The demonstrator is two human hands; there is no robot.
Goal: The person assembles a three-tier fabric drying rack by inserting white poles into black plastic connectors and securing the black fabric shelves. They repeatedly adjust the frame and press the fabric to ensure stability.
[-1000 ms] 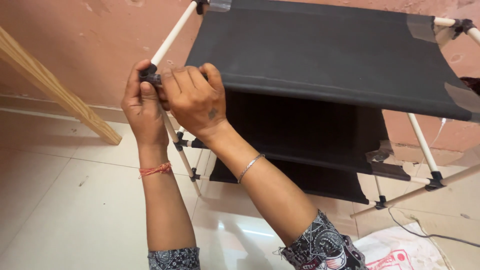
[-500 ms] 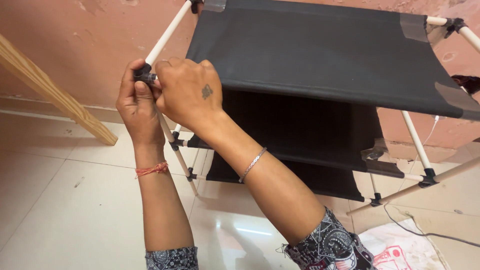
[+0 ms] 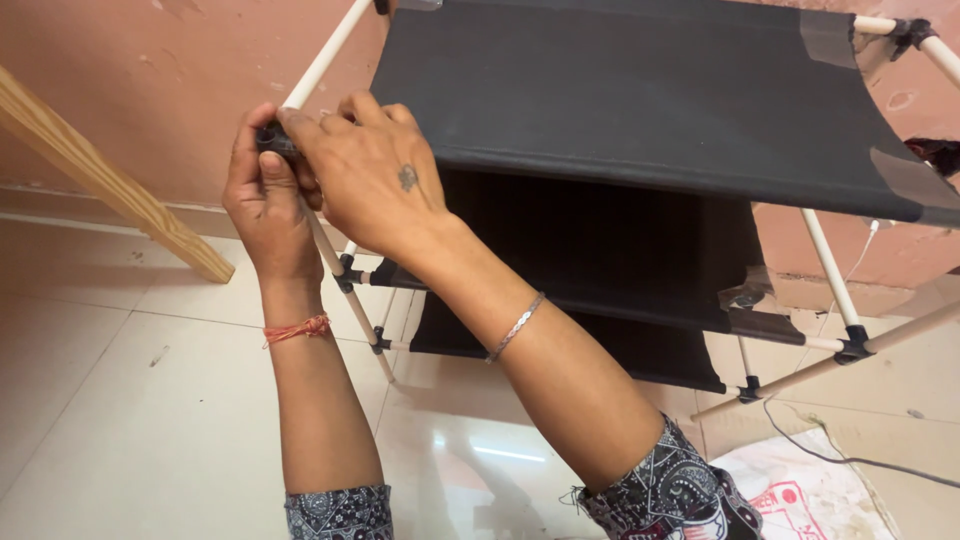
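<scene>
A shelf rack of white tubes and black fabric tiers (image 3: pixel 620 110) stands against the wall. At its front left corner sits a small black plastic connector (image 3: pixel 270 137) on a white tube (image 3: pixel 325 62). My left hand (image 3: pixel 265 205) grips that connector from below and the left. My right hand (image 3: pixel 365 175) closes over it from the right, fingertips on the connector beside the fabric edge. Most of the connector is hidden under my fingers.
A wooden beam (image 3: pixel 100 180) leans at the left near the pink wall. Lower black tiers (image 3: pixel 600 270) and more connectors (image 3: pixel 853 345) sit below. A printed white sack (image 3: pixel 800 490) and a grey cable (image 3: pixel 830 455) lie on the tiled floor at the bottom right.
Both hands stayed on the corner connector. My right hand rolled slightly over it, fingers shifting toward the left.
</scene>
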